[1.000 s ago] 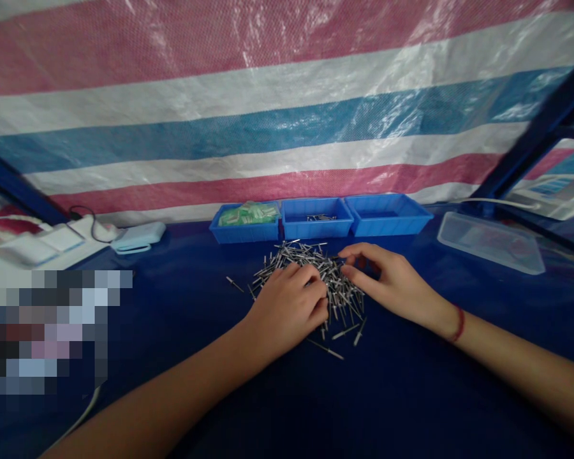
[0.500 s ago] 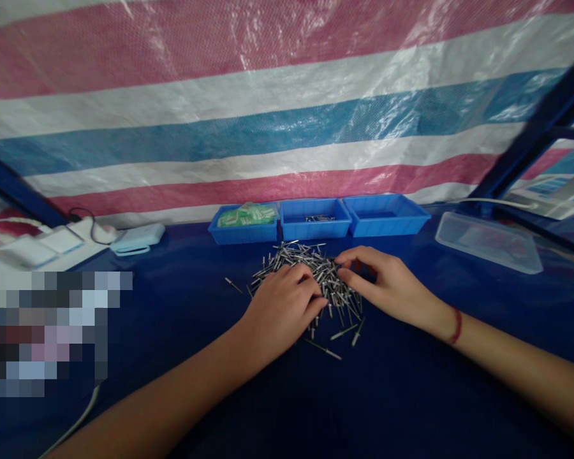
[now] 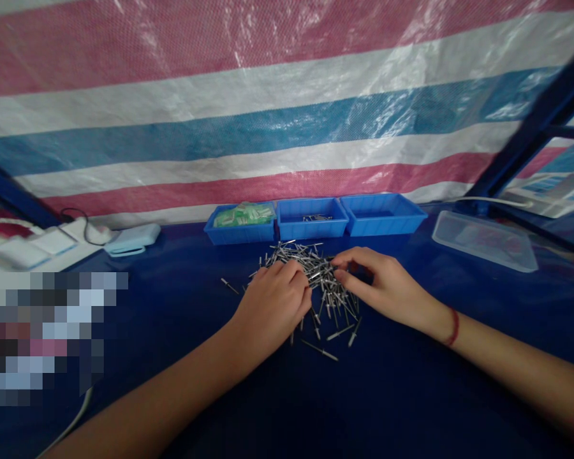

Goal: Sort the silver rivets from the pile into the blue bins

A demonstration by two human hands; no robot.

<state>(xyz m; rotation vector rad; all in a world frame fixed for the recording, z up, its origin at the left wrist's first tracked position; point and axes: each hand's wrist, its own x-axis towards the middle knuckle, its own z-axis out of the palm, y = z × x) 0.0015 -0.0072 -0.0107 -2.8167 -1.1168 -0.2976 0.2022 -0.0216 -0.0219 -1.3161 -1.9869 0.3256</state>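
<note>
A loose pile of metal rivets (image 3: 332, 290) lies on the dark blue table, with several strays around its edges. Over the pile's left side is my left hand (image 3: 277, 299), its fingers curled closed; whatever is between them is hidden. My right hand (image 3: 382, 280) touches the pile's right edge, thumb and forefinger apart, with rivets near the fingertips. Behind the pile stand three blue bins: the left bin (image 3: 242, 236) has green-and-white packets (image 3: 245, 215), the middle bin (image 3: 312, 229) has a few metal pieces, and the right bin (image 3: 387, 224) shows nothing inside.
A clear plastic lid (image 3: 485, 241) lies at the right. On the left are a power strip (image 3: 60, 245) with plugs, a light-blue case (image 3: 132, 240) and a pixelated area. A striped sheet (image 3: 287, 140) hangs behind, between blue frame posts.
My left hand has drawn slightly left and its thumb has closed in against the fingers. More rivets show between my hands. The view has shifted slightly.
</note>
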